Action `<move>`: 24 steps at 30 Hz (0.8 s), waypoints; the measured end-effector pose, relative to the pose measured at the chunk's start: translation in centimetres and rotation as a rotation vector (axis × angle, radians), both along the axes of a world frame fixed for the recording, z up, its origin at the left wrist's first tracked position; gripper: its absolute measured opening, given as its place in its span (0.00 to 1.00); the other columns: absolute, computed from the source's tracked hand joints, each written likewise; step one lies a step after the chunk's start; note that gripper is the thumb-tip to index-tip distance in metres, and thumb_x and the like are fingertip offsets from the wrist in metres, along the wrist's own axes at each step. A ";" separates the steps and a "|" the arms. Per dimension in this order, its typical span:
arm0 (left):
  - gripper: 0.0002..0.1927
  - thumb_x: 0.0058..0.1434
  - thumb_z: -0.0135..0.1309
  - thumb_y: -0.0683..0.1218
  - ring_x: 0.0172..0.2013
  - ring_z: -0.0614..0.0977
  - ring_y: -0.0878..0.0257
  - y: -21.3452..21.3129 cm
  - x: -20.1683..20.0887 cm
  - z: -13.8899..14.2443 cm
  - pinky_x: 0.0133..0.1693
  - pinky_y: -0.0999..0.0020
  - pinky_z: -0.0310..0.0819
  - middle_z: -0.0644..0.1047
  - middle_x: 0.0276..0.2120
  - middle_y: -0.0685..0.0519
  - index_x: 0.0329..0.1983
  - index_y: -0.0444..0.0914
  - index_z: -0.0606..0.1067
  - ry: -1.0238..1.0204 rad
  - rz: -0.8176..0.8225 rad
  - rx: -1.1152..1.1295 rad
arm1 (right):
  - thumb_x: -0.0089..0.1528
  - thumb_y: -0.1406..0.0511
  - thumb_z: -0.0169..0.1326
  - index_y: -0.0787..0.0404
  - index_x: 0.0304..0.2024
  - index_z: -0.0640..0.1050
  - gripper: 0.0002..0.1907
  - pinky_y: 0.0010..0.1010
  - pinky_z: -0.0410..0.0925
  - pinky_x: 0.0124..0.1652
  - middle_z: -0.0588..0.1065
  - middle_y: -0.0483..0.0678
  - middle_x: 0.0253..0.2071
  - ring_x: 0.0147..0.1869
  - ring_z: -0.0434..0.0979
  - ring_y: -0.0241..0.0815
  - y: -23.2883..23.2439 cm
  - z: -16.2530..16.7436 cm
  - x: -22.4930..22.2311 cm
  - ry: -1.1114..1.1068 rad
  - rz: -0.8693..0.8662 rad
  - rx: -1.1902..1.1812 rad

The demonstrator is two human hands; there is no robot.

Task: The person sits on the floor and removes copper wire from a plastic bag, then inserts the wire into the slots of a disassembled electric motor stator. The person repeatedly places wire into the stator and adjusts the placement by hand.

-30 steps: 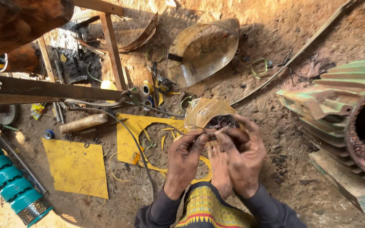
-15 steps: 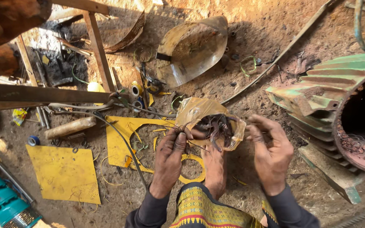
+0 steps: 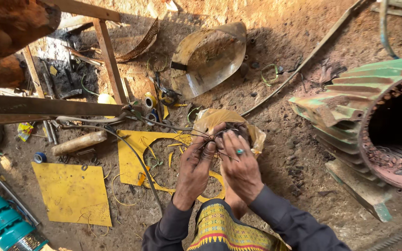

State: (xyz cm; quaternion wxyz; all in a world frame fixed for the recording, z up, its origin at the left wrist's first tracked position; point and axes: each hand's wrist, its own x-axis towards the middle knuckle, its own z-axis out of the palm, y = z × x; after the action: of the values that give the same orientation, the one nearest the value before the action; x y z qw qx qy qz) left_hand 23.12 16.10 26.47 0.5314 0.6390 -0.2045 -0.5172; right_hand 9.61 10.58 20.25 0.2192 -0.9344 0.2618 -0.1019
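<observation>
A: What kind of place is shown?

B: A bare dirt floor (image 3: 303, 153) is seen, littered with scrap. A yellow sheet (image 3: 73, 193) lies flat at the lower left, and a second yellow sheet with a round hole cut out (image 3: 133, 155) lies just beside it. A dented metal scoop (image 3: 208, 56) rests farther up, a wooden frame (image 3: 108, 56) stands at the upper left, and a green finned motor housing (image 3: 350, 102), with copper windings visible inside its bore, lies on the right.

A: And what is being handled?

B: A tangle of thin dark wires (image 3: 215, 137) is held above a crumpled amber plastic wrapping (image 3: 224, 118), which rests on the floor just beyond the cut-out sheet. Loose strands are seen fanning out from the bundle to the left and downward.

A: How are the hands placed?

B: The left hand (image 3: 194, 169) and the right hand (image 3: 240, 167) are drawn close together, nearly touching, with the fingertips of both pinched on the wires. A green-stoned ring is worn on the right hand.

A: What has changed from half a second ago?

B: The hands were then set apart, with the wire bundle stretched between them; they are now brought together at its near side. The view has also shifted a little, so more of the motor housing's bore is shown.
</observation>
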 end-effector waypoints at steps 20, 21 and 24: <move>0.12 0.74 0.47 0.47 0.31 0.68 0.76 0.0 0.8 0.2 0.31 0.79 0.63 0.81 0.58 0.53 0.43 0.35 0.76 0.110 0.127 0.076 | 0.63 0.65 0.62 0.57 0.42 0.83 0.06 0.30 0.74 0.38 0.83 0.48 0.39 0.37 0.82 0.37 -7.7 -0.2 -1.6 -0.323 -0.274 0.383; 0.12 0.74 0.47 0.48 0.27 0.65 0.77 0.1 0.9 0.2 0.29 0.80 0.61 0.81 0.59 0.55 0.42 0.35 0.76 0.128 0.134 0.102 | 0.63 0.65 0.63 0.58 0.42 0.83 0.06 0.29 0.75 0.38 0.83 0.48 0.40 0.37 0.83 0.37 -7.3 0.4 -2.2 -0.339 -0.334 0.417; 0.14 0.75 0.48 0.47 0.30 0.66 0.77 0.3 1.0 0.1 0.32 0.80 0.60 0.79 0.46 0.56 0.54 0.37 0.79 0.068 0.115 0.124 | 0.64 0.67 0.62 0.59 0.42 0.81 0.05 0.30 0.78 0.42 0.82 0.49 0.43 0.44 0.84 0.39 -5.8 1.6 -3.2 -0.418 -0.370 0.394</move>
State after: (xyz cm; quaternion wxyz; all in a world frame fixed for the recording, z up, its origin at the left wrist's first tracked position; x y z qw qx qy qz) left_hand 24.10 16.37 26.53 0.5264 0.6633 -0.1167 -0.5190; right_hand 6.46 4.81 21.87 0.4221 -0.7696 0.3912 -0.2766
